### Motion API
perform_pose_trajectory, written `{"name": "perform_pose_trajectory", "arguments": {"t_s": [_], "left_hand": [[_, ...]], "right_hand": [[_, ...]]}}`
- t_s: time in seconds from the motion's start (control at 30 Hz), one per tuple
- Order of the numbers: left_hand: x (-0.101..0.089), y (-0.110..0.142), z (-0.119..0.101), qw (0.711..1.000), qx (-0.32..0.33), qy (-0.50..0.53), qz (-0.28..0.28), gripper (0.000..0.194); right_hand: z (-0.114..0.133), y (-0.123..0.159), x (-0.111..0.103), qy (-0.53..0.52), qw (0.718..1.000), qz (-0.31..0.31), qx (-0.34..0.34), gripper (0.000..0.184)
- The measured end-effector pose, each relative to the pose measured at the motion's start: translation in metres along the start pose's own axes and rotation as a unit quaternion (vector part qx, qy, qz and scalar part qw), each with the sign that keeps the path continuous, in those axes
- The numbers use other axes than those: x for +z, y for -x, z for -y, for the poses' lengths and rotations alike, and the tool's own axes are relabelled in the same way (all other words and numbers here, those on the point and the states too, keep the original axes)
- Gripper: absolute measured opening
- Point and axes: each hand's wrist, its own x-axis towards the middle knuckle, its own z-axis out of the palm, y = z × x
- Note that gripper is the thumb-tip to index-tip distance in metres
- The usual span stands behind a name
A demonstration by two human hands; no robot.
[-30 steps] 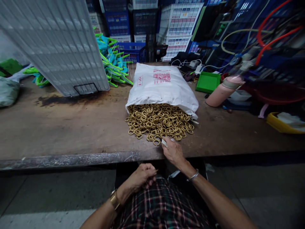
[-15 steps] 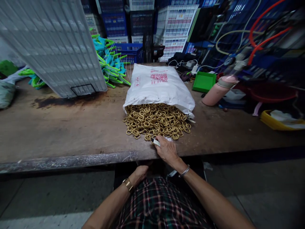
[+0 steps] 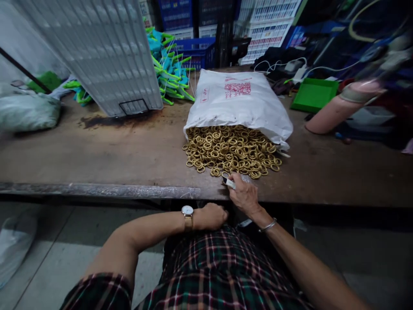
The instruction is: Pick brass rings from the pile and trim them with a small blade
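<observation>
Gold-coloured rings (image 3: 230,148) lie in a loose, overlapping heap at the mouth of a white sack (image 3: 222,107), which rests flat with red printing uppermost (its lip drapes over the pile). The front ones spread thinly across the surface (image 3: 106,155). A small white implement (image 3: 231,184), dark at one end, slants from the right hand (image 3: 244,196), beside the heap's near edge.

At six o'clock, the left hand (image 3: 211,216) hides its fingertips. At eight, my view crops a pale bag (image 3: 15,243).
</observation>
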Motion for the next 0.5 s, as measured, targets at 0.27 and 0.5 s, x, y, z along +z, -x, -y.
{"name": "perform_pose_trajectory", "arguments": {"t_s": [0.27, 0.5], "left_hand": [[-0.03, 0.005, -0.019, 0.991, 0.056, -0.118, -0.036, 0.017], [-0.029, 0.005, -0.015, 0.991, 0.06, -0.116, -0.029, 0.015]], "right_hand": [[-0.005, 0.001, 0.001, -0.015, 0.999, -0.02, -0.029, 0.019], [-0.009, 0.003, 0.0, -0.026, 0.999, -0.03, -0.038, 0.019]]}}
